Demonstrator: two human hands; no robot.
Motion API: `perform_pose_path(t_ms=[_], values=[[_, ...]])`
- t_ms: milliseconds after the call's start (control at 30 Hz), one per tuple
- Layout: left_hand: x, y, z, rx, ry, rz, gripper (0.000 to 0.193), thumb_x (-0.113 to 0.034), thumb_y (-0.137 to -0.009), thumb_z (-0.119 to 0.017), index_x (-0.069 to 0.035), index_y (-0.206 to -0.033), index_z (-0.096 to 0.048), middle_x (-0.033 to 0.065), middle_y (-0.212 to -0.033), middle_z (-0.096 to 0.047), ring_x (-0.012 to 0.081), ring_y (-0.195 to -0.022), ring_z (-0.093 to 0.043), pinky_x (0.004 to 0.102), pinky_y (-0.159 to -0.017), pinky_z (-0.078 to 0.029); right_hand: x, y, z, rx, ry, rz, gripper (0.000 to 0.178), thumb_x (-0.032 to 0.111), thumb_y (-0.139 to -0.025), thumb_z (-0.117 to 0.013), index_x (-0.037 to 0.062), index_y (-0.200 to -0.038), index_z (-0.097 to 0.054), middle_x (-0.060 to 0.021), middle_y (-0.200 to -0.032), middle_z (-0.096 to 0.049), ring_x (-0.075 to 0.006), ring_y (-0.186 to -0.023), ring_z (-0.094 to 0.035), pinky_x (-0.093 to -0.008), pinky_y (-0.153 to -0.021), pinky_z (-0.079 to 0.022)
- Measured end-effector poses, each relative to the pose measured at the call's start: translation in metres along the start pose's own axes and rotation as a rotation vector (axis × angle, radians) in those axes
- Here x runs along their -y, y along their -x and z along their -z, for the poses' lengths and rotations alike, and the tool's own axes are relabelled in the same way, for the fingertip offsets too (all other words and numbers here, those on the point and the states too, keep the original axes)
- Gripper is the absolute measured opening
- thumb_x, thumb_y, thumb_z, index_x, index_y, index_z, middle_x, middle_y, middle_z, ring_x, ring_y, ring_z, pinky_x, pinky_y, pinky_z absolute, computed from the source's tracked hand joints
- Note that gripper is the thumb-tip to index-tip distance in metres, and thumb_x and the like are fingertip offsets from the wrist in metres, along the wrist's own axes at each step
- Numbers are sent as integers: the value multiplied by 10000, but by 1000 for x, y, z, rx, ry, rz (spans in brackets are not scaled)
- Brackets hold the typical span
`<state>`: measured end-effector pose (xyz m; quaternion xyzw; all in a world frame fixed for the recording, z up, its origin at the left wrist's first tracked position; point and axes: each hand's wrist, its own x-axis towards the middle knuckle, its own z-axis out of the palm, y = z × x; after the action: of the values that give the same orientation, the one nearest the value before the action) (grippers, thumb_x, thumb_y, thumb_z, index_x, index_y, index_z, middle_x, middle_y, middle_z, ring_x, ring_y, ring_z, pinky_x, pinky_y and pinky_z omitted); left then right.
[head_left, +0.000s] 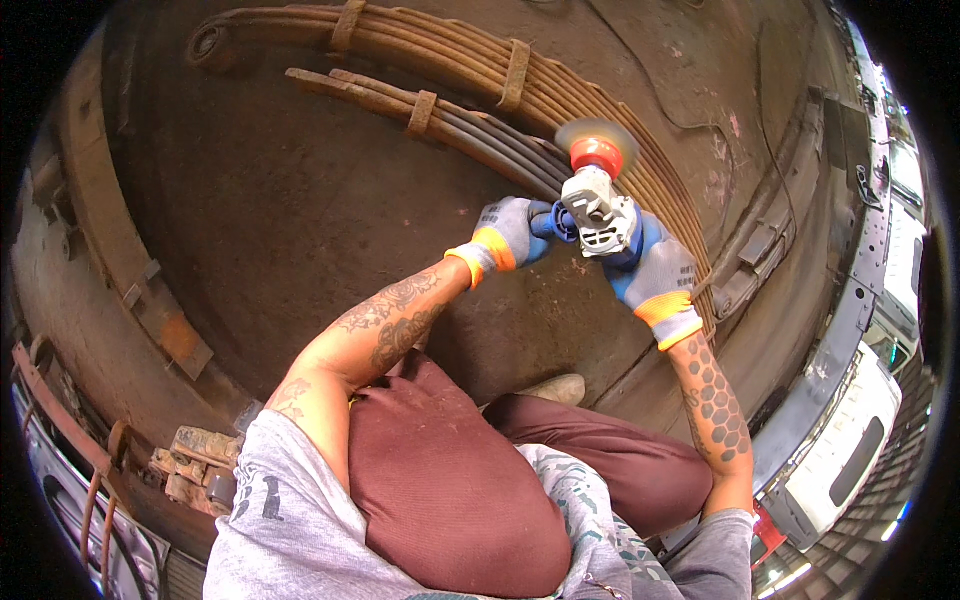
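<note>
An angle grinder [597, 200] with a white head and a red-orange guard is held out in front of me. Its round disc or brush [618, 138] looks blurred. My left hand [512, 231], in a grey and blue glove, closes round the blue side handle [556, 222]. Round the blue body of the grinder my right hand [655, 265] is wrapped, gloved the same way. Just beyond lies a smaller leaf spring stack [470, 135], rusty at its left end and greyer toward the grinder. A larger rusty leaf spring [570, 85] curves behind it and passes to the right.
Metal clamps [516, 75] band the larger spring. A dark cable [650, 85] runs over the brown floor [250, 200]. Long steel beams [150, 290] lie at left, and rusty metal parts [190, 465] sit near my left elbow. White vehicles [845, 440] stand at far right.
</note>
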<state>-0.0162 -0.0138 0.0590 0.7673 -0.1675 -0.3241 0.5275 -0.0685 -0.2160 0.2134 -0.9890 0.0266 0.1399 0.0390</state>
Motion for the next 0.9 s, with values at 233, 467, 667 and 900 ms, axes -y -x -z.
perform_pose_path(t_ms=[233,467,667,900], values=[[-1,6,9,-13,25,28,205,-251,-753,-697,-158,-926,-755,199,-914,-724,444,-876,-687,476,-772,-555,7,-8,2,-39,4,65,653,287,-709,-893,75,-1255,-603,-187,-1003,-743,-415,-903,-734,-518,-776,-589],[-4,6,6,-24,14,25,198,-283,-805,-745,-124,-921,-759,211,-888,-716,451,-838,-688,456,-731,-550,2,-3,-2,-89,-75,105,645,331,-748,-879,54,-1271,-625,-214,-1035,-738,-423,-880,-732,-506,-749,-591],[-1,9,6,-63,63,-18,182,-279,-809,-740,-121,-900,-751,210,-865,-712,465,-831,-676,455,-725,-550,0,-3,1,-26,-28,85,663,252,-766,-855,62,-1360,-630,-211,-1118,-738,-419,-976,-731,-486,-831,-592],[-2,9,3,-55,75,7,179,-240,-781,-736,-126,-917,-758,203,-869,-717,429,-817,-698,442,-734,-553,-1,-7,1,-89,-15,170,692,326,-723,-893,53,-1292,-608,-174,-1057,-716,-400,-938,-720,-502,-793,-582]])
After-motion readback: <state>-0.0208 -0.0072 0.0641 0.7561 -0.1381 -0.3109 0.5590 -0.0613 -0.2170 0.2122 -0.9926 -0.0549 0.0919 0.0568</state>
